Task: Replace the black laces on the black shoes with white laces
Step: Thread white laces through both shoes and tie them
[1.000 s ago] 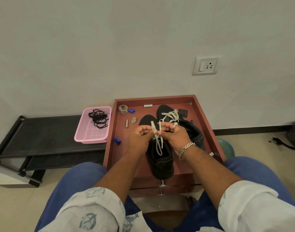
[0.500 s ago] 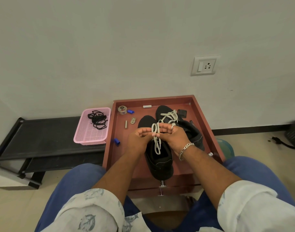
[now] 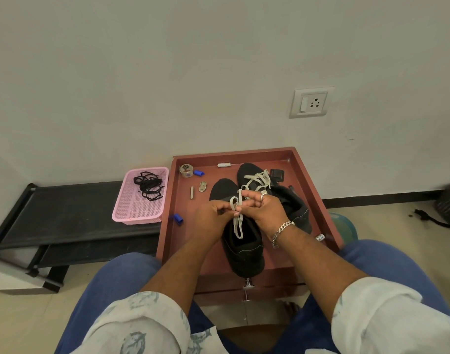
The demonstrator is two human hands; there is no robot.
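Note:
Two black shoes lie in a red-brown wooden tray (image 3: 313,180). The near shoe (image 3: 243,254) points away from me, heel toward me. Above its middle my left hand (image 3: 212,217) and my right hand (image 3: 266,209) both pinch its white lace (image 3: 238,218), which forms a small loop between my fingers while its ends hang down over the shoe's opening. The far shoe (image 3: 293,208) lies to the right behind my right hand, with a white lace (image 3: 258,180) threaded across its front. The removed black laces (image 3: 148,186) lie tangled in a pink basket (image 3: 139,215).
The pink basket stands on a low black bench (image 3: 65,213) left of the tray. Small items lie in the tray: a tape roll (image 3: 186,170), blue caps (image 3: 177,218), metal pieces (image 3: 203,186), a black square piece (image 3: 277,174). A wall socket (image 3: 312,102) is above. My knees flank the tray.
My hands have worked the white lace into a clearer loop above the near shoe. My right hand's fingers have spread slightly. The shoes have stayed put.

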